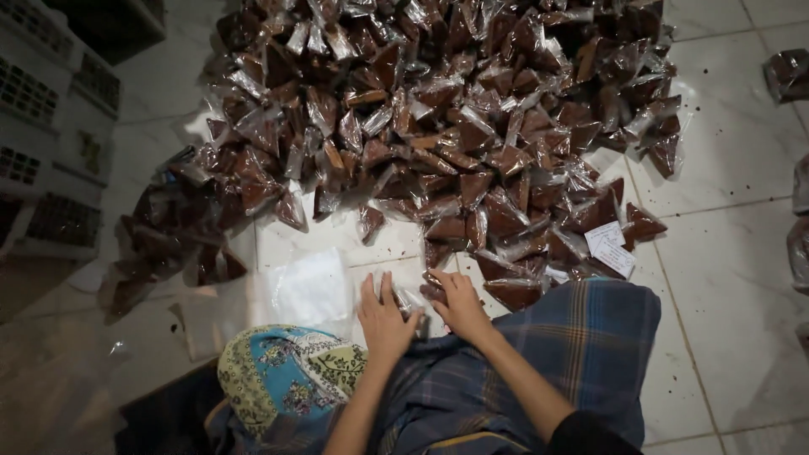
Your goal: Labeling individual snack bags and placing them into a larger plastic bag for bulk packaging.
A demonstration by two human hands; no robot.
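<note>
Left hand (386,318) lies flat, fingers spread, on a small clear packet (410,301); right hand (459,303) pinches its far end. The packet sits on the floor (725,253) between both hands, the heap of filled packets (438,126) just beyond. Likely light, soft, slippery; best gripped by a film corner.
</note>
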